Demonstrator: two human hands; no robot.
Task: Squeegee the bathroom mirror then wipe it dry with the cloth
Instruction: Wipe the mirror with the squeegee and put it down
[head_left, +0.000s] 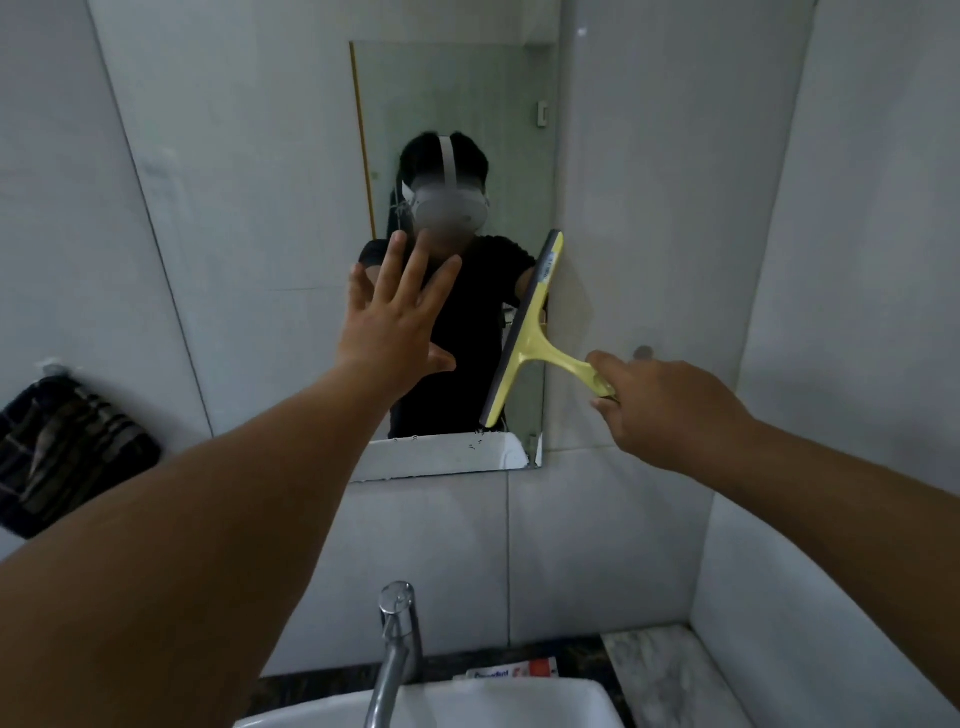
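Note:
A rectangular mirror (457, 93) hangs on the white tiled wall ahead. My right hand (670, 410) grips the handle of a yellow squeegee (527, 332). Its dark blade stands nearly upright and tilted, pressed near the mirror's right edge in the lower half. My left hand (395, 317) is raised with fingers spread, flat at the mirror's left-centre, holding nothing. A dark striped cloth (62, 452) hangs from a hook on the left wall, apart from both hands.
A chrome tap (397, 639) rises over the white sink (467, 706) at the bottom centre. A toothpaste tube (511, 670) lies on the dark counter behind the sink. A marble ledge (660, 670) runs along the right wall.

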